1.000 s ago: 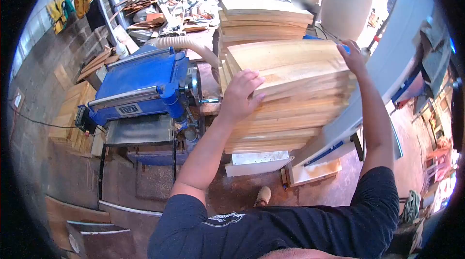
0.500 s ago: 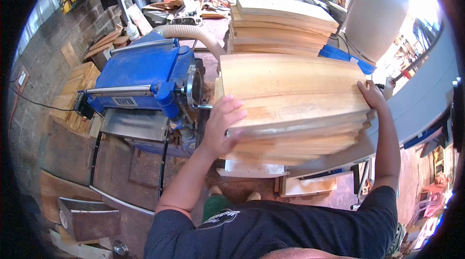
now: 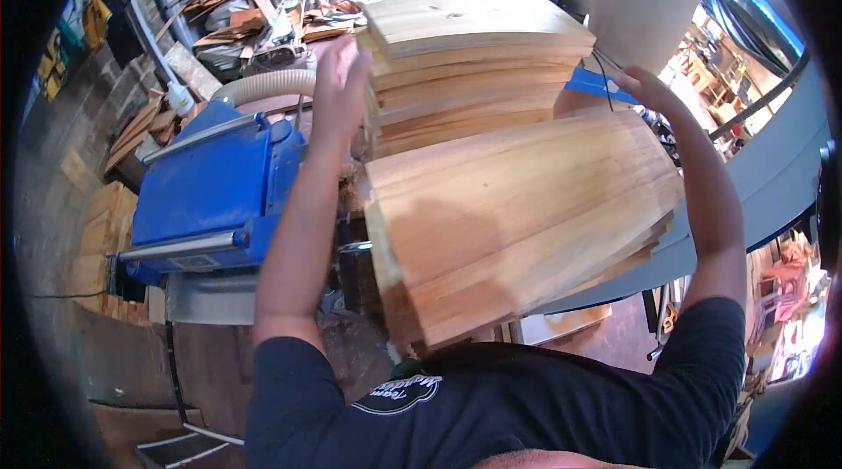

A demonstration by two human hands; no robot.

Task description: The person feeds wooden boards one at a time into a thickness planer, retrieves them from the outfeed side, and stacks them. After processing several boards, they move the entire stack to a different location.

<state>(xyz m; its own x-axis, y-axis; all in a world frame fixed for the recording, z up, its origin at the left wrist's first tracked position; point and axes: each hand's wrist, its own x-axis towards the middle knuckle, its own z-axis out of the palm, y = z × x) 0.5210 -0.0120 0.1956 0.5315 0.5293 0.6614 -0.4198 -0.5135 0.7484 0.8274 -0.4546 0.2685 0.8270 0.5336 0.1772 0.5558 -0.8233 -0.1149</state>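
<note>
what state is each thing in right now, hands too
left hand: open, fingers spread
right hand: open, nothing seen in it
near board stack: piled, edges uneven
far board stack: piled flat
blue machine: upright, can't tell if running
ribbed hose: curved
scrap wood: heaped loosely

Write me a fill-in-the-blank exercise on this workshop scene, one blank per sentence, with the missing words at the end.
The thickness planer has a ____ cover.
From the wearer's viewpoint, it stands to the ____ of the nearer board stack.
The left hand and right hand are raised close to the ____ of the two board stacks.
The boards in both stacks are made of ____.

Missing words: blue; left; farther; wood.
</note>
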